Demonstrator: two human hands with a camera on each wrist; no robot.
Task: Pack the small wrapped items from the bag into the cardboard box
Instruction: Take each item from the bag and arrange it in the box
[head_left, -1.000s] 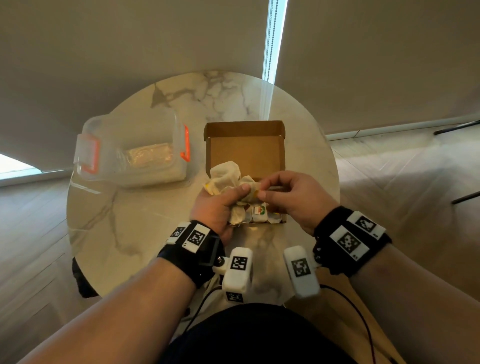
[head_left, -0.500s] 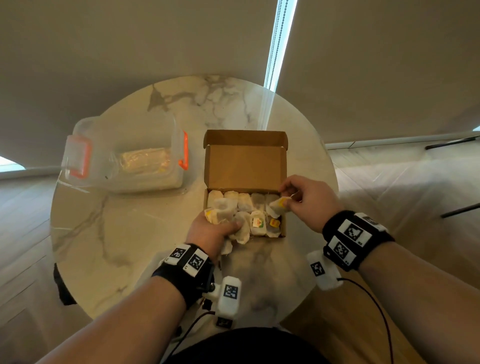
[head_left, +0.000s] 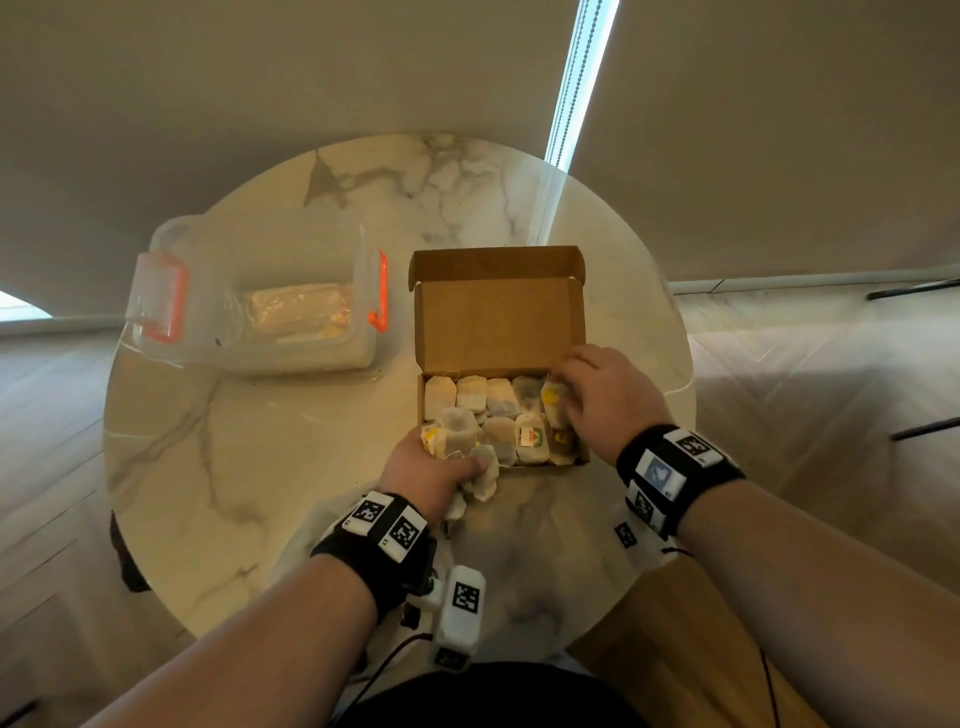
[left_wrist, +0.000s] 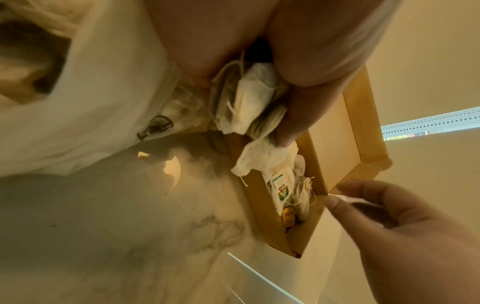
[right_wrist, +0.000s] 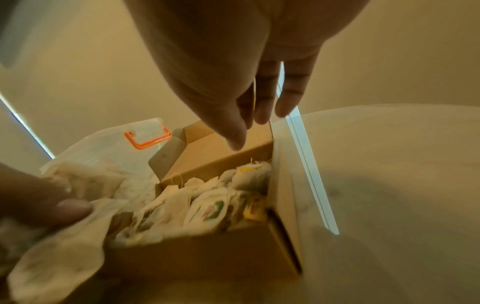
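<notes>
An open cardboard box (head_left: 498, 312) sits mid-table, its tray filled with rows of small paper-wrapped tea bags (head_left: 501, 400). My left hand (head_left: 421, 467) grips a loose bunch of tea bags (head_left: 457, 434) at the tray's front-left corner; in the left wrist view the bunch (left_wrist: 249, 102) hangs over the box edge (left_wrist: 335, 131). My right hand (head_left: 597, 395) hovers over the tray's right end with straight fingers (right_wrist: 259, 102) and holds nothing, just above a yellow-tagged bag (right_wrist: 250, 170). A white plastic bag (left_wrist: 78, 102) lies under my left wrist.
A clear lidded plastic container with orange latches (head_left: 270, 301) stands left of the box. The round marble table (head_left: 234, 467) ends close behind the box and near my wrists. Wooden floor surrounds it.
My right hand pulled a yellow-tagged tea bag from the bunch, carried it to the tray's right end and let it go. My left hand dropped lower with the bunch toward the front-left corner.
</notes>
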